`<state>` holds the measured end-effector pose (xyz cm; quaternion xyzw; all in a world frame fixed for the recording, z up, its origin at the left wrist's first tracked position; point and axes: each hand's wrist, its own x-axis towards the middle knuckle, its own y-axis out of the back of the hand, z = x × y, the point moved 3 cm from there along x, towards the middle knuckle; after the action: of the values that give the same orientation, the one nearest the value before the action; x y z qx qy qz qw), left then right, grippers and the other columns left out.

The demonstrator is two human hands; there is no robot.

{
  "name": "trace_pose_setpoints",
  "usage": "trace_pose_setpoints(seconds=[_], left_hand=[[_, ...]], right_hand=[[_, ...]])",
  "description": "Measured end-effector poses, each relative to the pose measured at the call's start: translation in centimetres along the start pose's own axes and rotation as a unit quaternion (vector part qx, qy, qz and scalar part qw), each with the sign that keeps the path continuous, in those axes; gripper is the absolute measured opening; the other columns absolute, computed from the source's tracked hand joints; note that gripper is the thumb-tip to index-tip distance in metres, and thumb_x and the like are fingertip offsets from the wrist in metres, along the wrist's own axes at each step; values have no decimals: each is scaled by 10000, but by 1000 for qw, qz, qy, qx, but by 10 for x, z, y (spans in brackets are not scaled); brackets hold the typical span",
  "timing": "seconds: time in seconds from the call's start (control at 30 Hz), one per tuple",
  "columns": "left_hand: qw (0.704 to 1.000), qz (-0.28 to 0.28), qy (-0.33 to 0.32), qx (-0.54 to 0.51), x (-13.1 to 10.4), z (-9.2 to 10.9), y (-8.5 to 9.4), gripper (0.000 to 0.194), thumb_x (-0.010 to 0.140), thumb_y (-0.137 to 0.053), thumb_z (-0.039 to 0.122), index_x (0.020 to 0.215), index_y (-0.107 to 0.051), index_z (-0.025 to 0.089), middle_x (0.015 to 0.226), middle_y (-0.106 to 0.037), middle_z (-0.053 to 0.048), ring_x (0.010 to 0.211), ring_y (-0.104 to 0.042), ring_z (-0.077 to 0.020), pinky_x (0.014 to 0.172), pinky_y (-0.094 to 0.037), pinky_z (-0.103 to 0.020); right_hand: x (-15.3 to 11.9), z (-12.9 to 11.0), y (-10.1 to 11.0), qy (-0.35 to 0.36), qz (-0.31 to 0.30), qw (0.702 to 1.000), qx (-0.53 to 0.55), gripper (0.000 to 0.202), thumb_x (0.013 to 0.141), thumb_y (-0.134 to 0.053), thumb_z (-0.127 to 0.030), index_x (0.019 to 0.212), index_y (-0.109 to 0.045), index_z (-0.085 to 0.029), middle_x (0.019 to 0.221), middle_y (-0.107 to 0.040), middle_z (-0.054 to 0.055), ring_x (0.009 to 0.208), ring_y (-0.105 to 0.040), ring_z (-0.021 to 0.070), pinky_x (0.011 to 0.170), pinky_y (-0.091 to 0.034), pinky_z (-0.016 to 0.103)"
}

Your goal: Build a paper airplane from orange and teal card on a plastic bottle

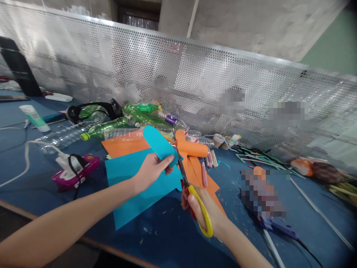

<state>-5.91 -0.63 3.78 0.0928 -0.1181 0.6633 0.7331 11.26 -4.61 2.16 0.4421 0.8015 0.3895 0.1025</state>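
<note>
My left hand (152, 171) pinches a blue paper piece (156, 140) with a rounded end between thumb and fingers, holding it above the table. My right hand (202, 206) is closed around the yellow and red handles of a pair of scissors (182, 169). The blades point up and away, close to the right edge of the blue piece; whether they touch it I cannot tell. Beneath my left hand lies a larger blue paper sheet (125, 193). Orange paper sheets (122, 144) lie behind it, and a cut orange paper shape (192, 148) rests beside the scissor tips.
Plastic bottles (111, 126) pile up before a perforated metal panel (134, 63). A magenta power strip (90, 163) with plugs sits left, near a white-green tube (33, 117). Chalk-like sticks (204, 175) lie by the orange paper. A blue glue gun (280, 227) is at right.
</note>
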Motion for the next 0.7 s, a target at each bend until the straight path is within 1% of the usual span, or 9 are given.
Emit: trace_pose_setpoints(seconds=[0.2, 0.33, 0.47, 0.7], left_hand=[[1000, 1, 7, -2, 0, 1, 0, 313, 802, -541, 414, 613, -513, 167, 545, -550, 6, 492, -501, -111, 509, -423, -242], [1000, 4, 15, -6, -1, 2, 0, 301, 798, -548, 402, 613, -512, 167, 543, -547, 8, 492, -501, -112, 508, -419, -243], [1000, 1, 16, 1, -1, 3, 0, 302, 797, -544, 398, 605, -508, 167, 543, -551, 3, 489, -506, -114, 514, -423, -247], [1000, -2, 12, -20, -1, 4, 0, 282, 793, -545, 393, 630, -525, 164, 556, -554, -2, 501, -506, -117, 511, -430, -251]], right_hand=[[1, 1, -1, 1, 3, 1000, 18, 559, 854, -177, -658, 699, -440, -190, 617, -528, 22, 522, -479, 132, 505, -361, 262], [3, 8, -4, -23, 13, 999, 36, 581, 812, -188, -715, 667, -410, -199, 544, -496, 4, 470, -481, 126, 465, -351, 252], [2, 9, -6, -40, 28, 998, 47, 557, 816, -197, -708, 667, -391, -207, 487, -430, -30, 413, -410, 99, 417, -322, 234], [0, 8, -7, -43, 40, 996, 61, 561, 809, -213, -714, 638, -378, -206, 469, -385, -34, 402, -338, 82, 373, -255, 220]])
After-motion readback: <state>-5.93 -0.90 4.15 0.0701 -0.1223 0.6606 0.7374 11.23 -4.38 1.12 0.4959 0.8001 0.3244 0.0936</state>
